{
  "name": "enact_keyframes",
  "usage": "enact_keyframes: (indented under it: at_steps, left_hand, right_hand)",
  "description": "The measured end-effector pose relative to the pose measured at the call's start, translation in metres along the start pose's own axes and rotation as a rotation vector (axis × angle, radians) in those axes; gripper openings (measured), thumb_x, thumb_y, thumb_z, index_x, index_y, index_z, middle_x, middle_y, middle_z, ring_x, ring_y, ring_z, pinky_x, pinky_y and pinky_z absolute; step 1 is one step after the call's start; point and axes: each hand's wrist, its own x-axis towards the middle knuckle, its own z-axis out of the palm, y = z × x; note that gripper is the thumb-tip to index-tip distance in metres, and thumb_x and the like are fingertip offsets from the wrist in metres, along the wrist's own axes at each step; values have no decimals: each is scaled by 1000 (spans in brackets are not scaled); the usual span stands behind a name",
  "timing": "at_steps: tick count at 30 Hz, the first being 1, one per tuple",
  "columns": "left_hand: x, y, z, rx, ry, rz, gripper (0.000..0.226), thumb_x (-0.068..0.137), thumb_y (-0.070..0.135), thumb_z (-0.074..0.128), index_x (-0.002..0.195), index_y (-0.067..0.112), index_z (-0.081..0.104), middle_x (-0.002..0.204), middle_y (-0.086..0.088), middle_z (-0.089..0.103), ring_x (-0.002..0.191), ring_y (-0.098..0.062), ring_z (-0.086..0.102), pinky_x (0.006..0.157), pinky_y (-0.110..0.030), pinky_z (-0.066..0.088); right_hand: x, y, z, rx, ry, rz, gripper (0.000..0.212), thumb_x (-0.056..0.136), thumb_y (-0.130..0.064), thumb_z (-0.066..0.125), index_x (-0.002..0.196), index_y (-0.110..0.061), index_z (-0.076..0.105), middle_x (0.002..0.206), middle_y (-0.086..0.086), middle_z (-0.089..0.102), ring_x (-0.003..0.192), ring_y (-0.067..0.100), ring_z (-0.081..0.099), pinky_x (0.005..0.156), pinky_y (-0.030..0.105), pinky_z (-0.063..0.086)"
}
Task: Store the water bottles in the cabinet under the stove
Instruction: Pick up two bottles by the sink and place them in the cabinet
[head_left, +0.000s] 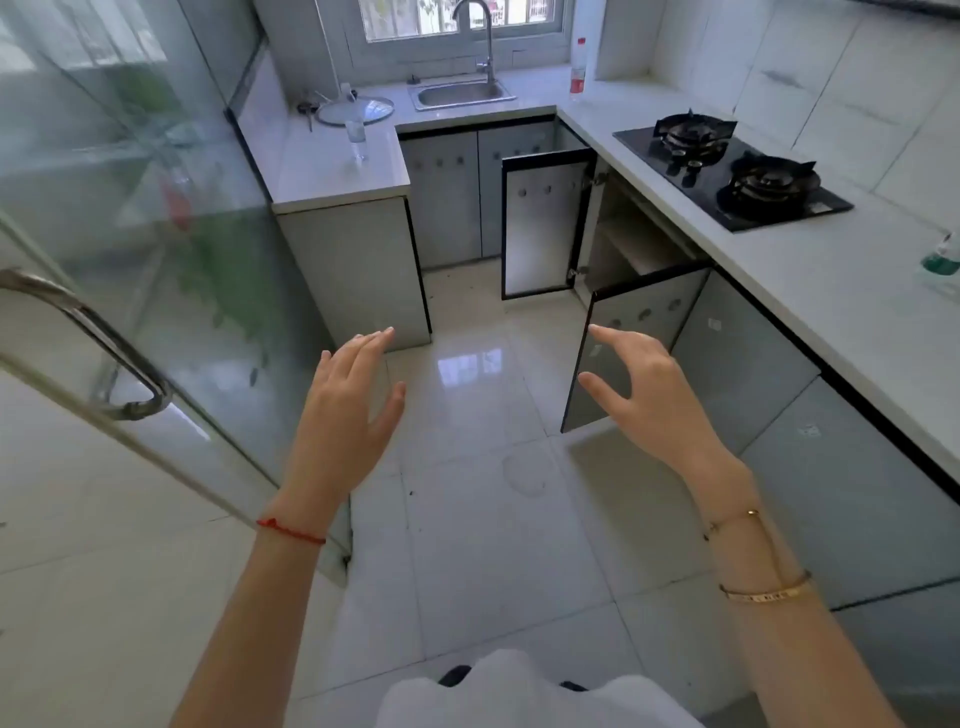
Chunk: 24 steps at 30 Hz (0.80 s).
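Both hands are held out over the tiled floor (483, 525) in the lower middle of the frame, and both are empty. The left hand (345, 410) is open with the fingers spread and stretched forward, a red string bracelet (290, 531) around its wrist. The right hand (649, 395) is also open, its fingers loosely curved with the thumb apart, and it shows in front of the near cabinet door (639, 332); whether it touches the door cannot be told. Two gold bracelets (763, 592) sit on the right wrist.

Right of centre, the cabinet (631, 244) under the stove (732, 174) stands with both doors swung open. The far door (543, 228) points toward the left, the near door angles toward the bottom of the frame. A pale shelf shows inside, and no bottle can be made out in the part that is visible.

One water bottle (577, 67) with a red cap and red label stands upright on the white counter (831, 280) at the top of the frame, in the corner to the right of the sink (461, 94), well apart from both hands. At the right edge a second bottle (941, 262), green-labelled and only partly in view, is on the same counter.

In the upper left part, on the other counter, a glass lid (354, 111) lies beside a clear drinking glass (356, 134). A glass door with a metal handle (88, 343) fills the left side
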Motion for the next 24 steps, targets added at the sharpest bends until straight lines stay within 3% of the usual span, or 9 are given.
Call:
enact_keyframes:
  at_steps: [9,14,24]
  left_hand:
    - [8,7,22,-34,26,-28,52,97,23,52,146,15,39,146,-5,47,141,-23,37,116,-52,29]
    - [20,3,36,-36,13,-56,54,95,31,46,146,14,39,145,-5,47,139,-23,38,114,-54,33]
    - [114,-36,85,-47,-6,-102,52,97,20,55,146,14,38,145,-6,47,139,-24,38,114,-53,33]
  right_hand:
    - [10,33,6,3,-15,36,54,92,-35,60,140,-17,46,138,0,53,134,16,41,112,35,31]
    - [25,52,15,25,-55,59,53,92,-37,59,140,-19,46,139,-1,52,137,17,38,114,43,33]
    - [129,86,48,34,-107,68,52,92,-32,61,139,-14,47,137,3,54,132,19,43,112,42,34]
